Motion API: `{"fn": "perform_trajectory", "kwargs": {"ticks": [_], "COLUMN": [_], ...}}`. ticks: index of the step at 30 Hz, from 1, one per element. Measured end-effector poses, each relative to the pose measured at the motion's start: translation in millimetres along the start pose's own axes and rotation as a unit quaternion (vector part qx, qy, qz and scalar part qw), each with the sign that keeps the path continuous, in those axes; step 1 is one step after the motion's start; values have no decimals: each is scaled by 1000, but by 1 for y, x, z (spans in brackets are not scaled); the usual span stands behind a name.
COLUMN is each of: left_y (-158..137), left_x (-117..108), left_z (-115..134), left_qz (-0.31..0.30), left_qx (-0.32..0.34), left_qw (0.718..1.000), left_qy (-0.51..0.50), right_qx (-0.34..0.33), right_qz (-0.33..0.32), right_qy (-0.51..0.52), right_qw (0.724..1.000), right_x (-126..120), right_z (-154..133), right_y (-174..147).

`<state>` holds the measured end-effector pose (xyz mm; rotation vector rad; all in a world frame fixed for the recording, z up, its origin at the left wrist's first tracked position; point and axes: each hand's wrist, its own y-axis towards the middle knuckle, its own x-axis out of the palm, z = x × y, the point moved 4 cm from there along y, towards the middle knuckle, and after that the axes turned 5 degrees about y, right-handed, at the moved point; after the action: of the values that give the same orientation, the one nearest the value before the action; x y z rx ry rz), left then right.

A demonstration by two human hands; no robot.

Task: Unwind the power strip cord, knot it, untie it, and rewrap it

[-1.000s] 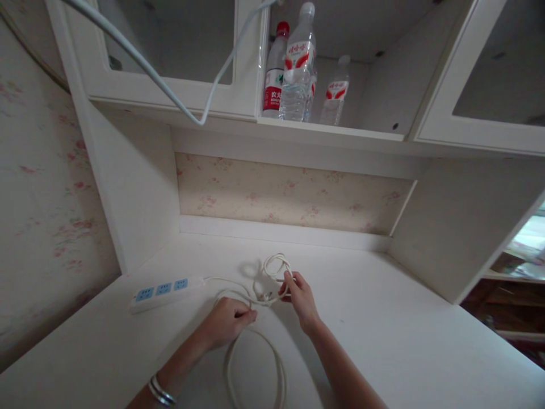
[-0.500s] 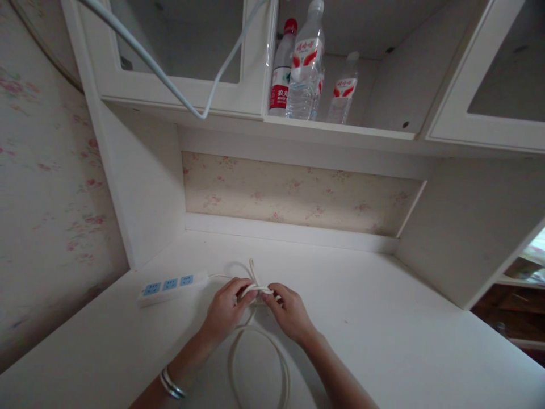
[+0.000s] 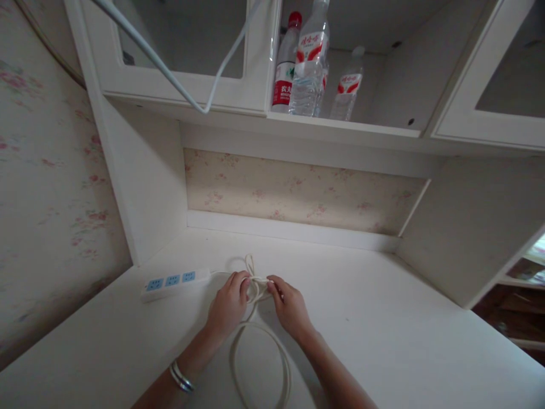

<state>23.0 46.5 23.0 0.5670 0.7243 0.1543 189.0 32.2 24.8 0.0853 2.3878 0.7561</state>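
Note:
A white power strip (image 3: pixel 174 284) with blue socket faces lies on the desk, left of my hands. Its white cord (image 3: pixel 284 355) runs to a bunched, looped part between my hands, and a wide loop of it lies toward me. My left hand (image 3: pixel 232 295) pinches the bunched cord from the left. From the right, my right hand (image 3: pixel 287 301) grips the same bunch with thumb and fingers. Small loops stick up beyond the fingertips. How the strands cross is partly hidden by my fingers.
The white desk (image 3: pixel 383 329) is bounded by side panels and a low back board. Overhead, a cabinet shelf (image 3: pixel 340 123) holds several plastic bottles (image 3: pixel 310 68). A pale cable (image 3: pixel 170 85) hangs in front of the cabinet at upper left.
My left hand has turned, its back now more upward, and the cord bunch between my hands looks looser and more spread. The view has shifted slightly.

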Motion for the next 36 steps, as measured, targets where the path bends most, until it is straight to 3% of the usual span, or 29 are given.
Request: {"fn": "perform_trajectory", "kwargs": {"ticks": [3, 5, 13, 19, 25, 31, 36], "left_y": [0, -1, -2, -5, -8, -7, 1], "left_x": [4, 6, 8, 5, 1, 1, 0], "left_z": [-4, -4, 4, 7, 14, 20, 6], "left_qz": [-17, -29, -47, -60, -60, -49, -27], "left_qx": [-62, -78, -67, -20, 27, -19, -67], "left_qw": [997, 993, 995, 998, 985, 978, 986], "left_qy": [-48, -81, -64, 31, 159, 203, 153], "right_qx": [-37, -58, 1, 13, -13, 22, 29], "right_qz": [46, 31, 5, -15, -107, -118, -121], "right_qy": [-35, -37, 14, 23, 118, 178, 181], "right_qw": [998, 997, 1000, 1000, 987, 977, 976], "right_x": [1, 6, 19, 15, 8, 7, 6], "right_z": [-6, -14, -18, -13, -16, -13, -13], "right_y": [-4, -7, -4, 1, 5, 8, 7]}}
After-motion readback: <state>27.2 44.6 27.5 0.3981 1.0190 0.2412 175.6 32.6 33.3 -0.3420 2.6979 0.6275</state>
